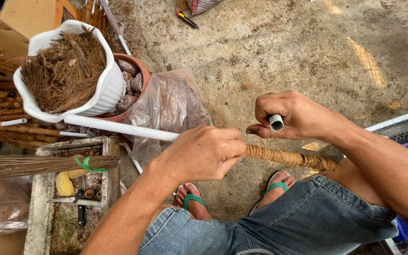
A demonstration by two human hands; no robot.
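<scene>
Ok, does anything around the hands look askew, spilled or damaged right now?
Nothing looks damaged. The left hand grips a white pipe where its coir-rope wrapping begins; the right hand holds a short white tube. The white pot of fibre sits tilted against the clay pot.

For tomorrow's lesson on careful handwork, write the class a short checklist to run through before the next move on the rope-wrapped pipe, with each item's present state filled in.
1. Left hand closed around the white pipe where the wrapping ends: ok.
2. Right hand gripping a short white tube end: ok.
3. Coir rope wrapping lying in tight, even turns on the visible stretch: ok.
4. Loose end of the rope held taut: cannot tell, hidden under the hands.
5. Far end of the pipe supported, resting against the white pot of fibre: ok.
6. Scissors lying in the concrete trough by the left arm: ok.
</scene>
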